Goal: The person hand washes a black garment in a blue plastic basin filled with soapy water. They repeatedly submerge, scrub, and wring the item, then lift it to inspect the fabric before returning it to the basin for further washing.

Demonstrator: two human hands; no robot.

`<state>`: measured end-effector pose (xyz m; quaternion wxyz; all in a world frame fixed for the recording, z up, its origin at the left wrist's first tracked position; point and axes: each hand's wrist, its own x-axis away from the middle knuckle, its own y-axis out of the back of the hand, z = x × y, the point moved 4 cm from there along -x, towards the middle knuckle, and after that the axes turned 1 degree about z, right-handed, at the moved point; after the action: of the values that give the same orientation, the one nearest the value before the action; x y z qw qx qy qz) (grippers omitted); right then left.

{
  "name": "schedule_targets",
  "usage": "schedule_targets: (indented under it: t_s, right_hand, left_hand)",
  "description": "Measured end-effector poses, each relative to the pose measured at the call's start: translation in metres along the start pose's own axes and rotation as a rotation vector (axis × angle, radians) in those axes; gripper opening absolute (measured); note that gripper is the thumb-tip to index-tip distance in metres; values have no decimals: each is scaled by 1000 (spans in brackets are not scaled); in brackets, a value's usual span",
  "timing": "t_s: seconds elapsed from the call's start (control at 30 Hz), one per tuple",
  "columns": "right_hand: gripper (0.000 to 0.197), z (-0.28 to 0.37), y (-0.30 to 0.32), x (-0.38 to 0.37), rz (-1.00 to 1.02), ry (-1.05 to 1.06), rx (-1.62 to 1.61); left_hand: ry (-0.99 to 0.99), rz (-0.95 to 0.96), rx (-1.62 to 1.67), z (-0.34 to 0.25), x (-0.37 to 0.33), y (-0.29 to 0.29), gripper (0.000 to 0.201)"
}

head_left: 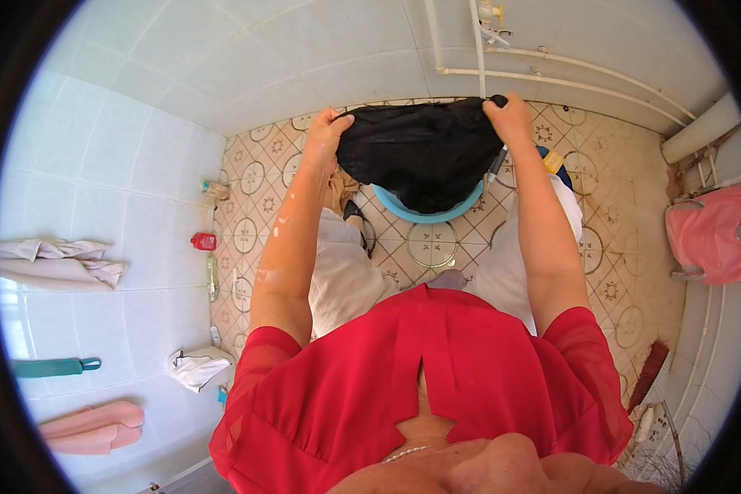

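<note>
A black garment (pixel 420 148) is stretched sideways between my two hands, its lower part sagging. My left hand (pixel 328 136) pinches its left end between thumb and fingers, and my right hand (pixel 512 119) grips the upper right corner. Beneath the cloth stands a light blue basin (pixel 431 218); only its near rim shows, and what it holds is hidden. White suds streak my left forearm. Whether the garment touches the basin I cannot tell.
Patterned tiles (pixel 626 272) cover the floor. Bottles, including a red one (pixel 204 241), line the left wall, where towels (pixel 95 426) hang. White pipes (pixel 568 76) run along the far wall. At right are a pink cloth item (pixel 708 233) and a dark red brush (pixel 649 375).
</note>
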<state>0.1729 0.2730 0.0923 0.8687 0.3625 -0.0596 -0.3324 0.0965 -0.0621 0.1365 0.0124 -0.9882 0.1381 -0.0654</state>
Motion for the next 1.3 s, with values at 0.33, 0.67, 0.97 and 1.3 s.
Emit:
schedule_targets:
  t_s: [0.33, 0.67, 0.97, 1.3]
  right_hand:
    - [18, -18, 13, -10, 204, -218, -1216]
    - [20, -26, 14, -20, 56, -57, -1153]
    - [18, 34, -8, 19, 493, 50, -1205]
    - [22, 76, -4, 72, 1007, 49, -988]
  left_hand:
    - [-170, -231, -406, 8, -10, 39, 15]
    - [-382, 37, -1071, 16, -7, 43, 25]
    - [499, -219, 480, 104, -12, 15, 48]
    - [278, 327, 843, 30, 29, -91, 83]
